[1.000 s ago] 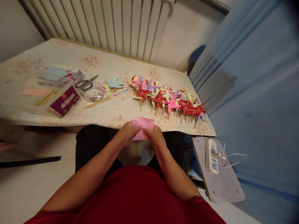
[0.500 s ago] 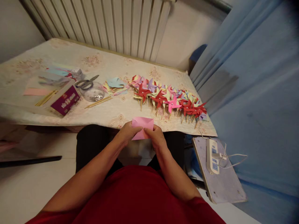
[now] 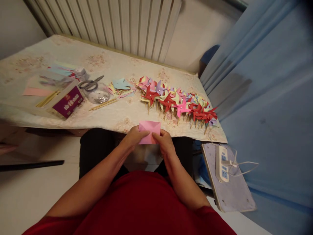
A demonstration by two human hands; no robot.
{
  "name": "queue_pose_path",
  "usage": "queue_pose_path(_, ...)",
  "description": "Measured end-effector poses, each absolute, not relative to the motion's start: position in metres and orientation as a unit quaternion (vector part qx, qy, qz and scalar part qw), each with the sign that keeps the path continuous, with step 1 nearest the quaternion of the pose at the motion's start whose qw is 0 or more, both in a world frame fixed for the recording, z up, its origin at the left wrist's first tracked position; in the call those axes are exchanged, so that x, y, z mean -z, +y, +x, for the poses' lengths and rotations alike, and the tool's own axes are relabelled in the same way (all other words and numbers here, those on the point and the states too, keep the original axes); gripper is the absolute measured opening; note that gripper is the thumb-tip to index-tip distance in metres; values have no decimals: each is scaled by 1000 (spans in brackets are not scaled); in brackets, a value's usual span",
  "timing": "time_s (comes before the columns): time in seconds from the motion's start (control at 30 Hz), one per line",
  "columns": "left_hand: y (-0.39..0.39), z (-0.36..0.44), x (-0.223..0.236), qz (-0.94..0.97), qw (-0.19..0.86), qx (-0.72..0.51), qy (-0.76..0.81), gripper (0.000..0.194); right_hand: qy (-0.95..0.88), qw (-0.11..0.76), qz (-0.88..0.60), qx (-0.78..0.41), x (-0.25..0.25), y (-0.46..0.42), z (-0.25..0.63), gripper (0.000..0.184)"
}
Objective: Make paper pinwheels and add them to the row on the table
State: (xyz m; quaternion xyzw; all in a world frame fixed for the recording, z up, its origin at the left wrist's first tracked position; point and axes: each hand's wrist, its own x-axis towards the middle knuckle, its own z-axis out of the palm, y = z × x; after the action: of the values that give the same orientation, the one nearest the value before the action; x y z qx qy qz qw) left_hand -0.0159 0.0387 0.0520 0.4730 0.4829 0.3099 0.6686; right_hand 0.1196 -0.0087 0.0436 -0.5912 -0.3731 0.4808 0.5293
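Observation:
Both hands hold a folded pink paper square [image 3: 149,130] just in front of the table's near edge, above my lap. My left hand [image 3: 132,138] pinches its left side with thumb on top. My right hand [image 3: 164,144] pinches its lower right part. On the table [image 3: 117,117] beyond lies a long row of finished paper pinwheels [image 3: 177,104] on wooden sticks, in red, pink, purple and yellow.
Left on the table are a stack of cut paper squares [image 3: 121,88], loose wooden sticks [image 3: 102,105], a clear bowl of pins [image 3: 99,95] with scissors [image 3: 90,84] across it, and a purple box [image 3: 68,101]. A power strip [image 3: 222,163] lies on a grey board at right, beside a blue curtain [image 3: 264,107].
The pink paper has been pressed flatter between the hands, its lower flap tucked in. The view has shifted slightly; the hands stay in the same spot.

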Motion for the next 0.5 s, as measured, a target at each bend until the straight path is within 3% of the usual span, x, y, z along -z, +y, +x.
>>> queue_pose_path(0.5, 36, -20, -50, 432, 725, -325, 427, 29, -368, 533, -606, -462, -38, -7, 122, 22)
